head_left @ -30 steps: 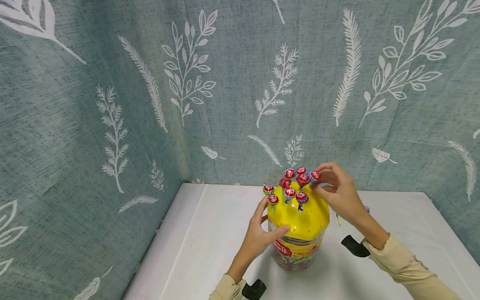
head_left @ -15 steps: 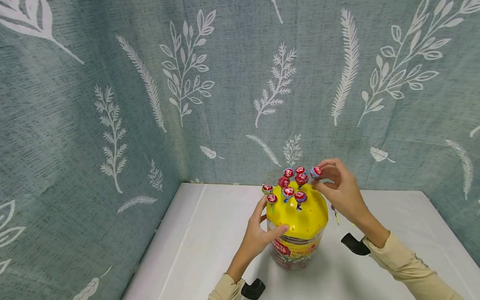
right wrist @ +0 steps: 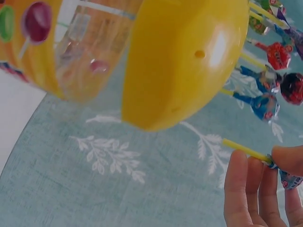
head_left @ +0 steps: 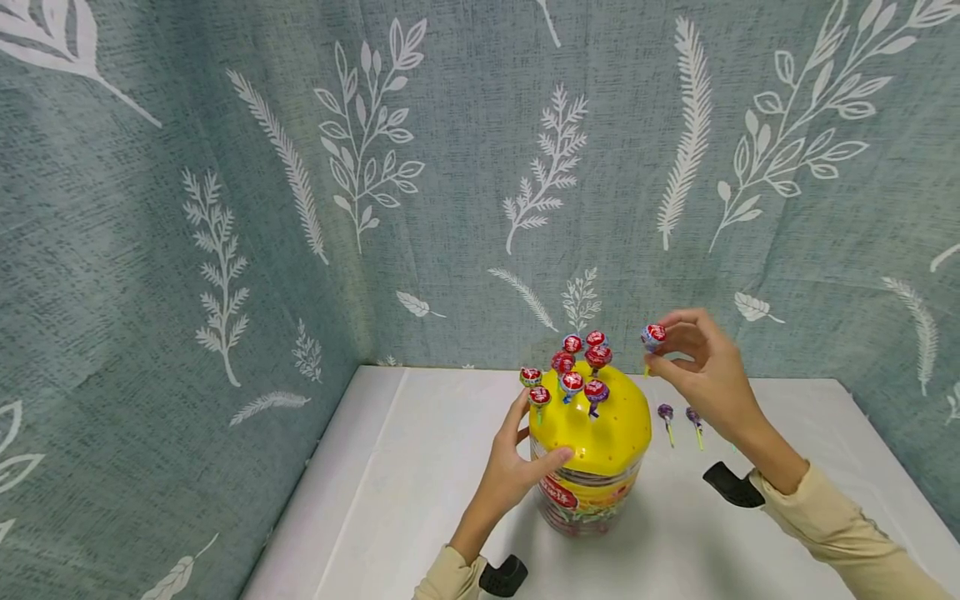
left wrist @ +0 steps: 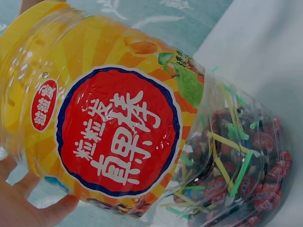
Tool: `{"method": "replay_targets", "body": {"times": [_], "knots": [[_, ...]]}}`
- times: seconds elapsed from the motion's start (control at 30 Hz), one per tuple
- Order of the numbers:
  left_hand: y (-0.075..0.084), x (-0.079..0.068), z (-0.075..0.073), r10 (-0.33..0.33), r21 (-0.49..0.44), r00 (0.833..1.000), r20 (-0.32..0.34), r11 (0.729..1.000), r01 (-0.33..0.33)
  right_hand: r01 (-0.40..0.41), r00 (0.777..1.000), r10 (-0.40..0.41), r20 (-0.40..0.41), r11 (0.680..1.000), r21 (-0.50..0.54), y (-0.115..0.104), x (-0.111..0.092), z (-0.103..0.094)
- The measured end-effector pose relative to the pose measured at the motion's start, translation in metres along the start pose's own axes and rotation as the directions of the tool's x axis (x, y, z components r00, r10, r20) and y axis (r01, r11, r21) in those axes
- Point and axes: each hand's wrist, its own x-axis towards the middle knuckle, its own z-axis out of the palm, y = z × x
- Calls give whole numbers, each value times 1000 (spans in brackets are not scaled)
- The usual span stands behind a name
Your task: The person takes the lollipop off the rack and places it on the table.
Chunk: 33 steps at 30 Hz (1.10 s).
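A clear candy jar (head_left: 588, 504) with a domed yellow lid (head_left: 611, 437) stands upright on the white table. My left hand (head_left: 513, 471) holds it at the lid's left side, thumb in front and fingers behind. In the left wrist view the jar (left wrist: 118, 132) shows a red label and several lollipops inside. Several lollipops (head_left: 597, 358) stick up from holes in the lid, mostly toward its back and left. To the right of the lid and apart from it, my right hand (head_left: 708, 375) pinches a blue-wrapped lollipop (head_left: 654, 337), its yellow stick (right wrist: 244, 148) bare.
On the table (head_left: 420, 467) right of the jar lie a purple-wrapped lollipop (head_left: 666, 412) and another lollipop (head_left: 693, 417), partly beneath my right arm. A patterned green-blue cloth (head_left: 465, 167) hangs behind and to the left. Small holes dot the lid's front.
My right hand has drawn the blue-wrapped lollipop off the lid's back right, up and to the right. The left hand still holds the jar in place.
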Motion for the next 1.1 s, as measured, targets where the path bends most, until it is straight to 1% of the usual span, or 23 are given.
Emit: {"method": "replay_targets", "body": {"times": [0.17, 0.5, 0.73, 1.1], "knots": [[0, -1, 0, 4, 1, 1000, -3, 1000, -4, -25, 1000, 25, 1, 999, -27, 6, -4, -9], [-3, 0, 0, 5, -3, 1000, -6, 1000, -5, -63, 998, 63, -7, 997, -48, 21, -11, -26], [-1, -1, 0, 5, 1, 1000, -8, 1000, -5, -115, 993, 112, -32, 988, -102, 34, -17, -38], [-1, -1, 1, 3, 5, 1000, -7, 1000, -3, -164, 986, 157, -54, 971, -173, 55, -28, -53]]}}
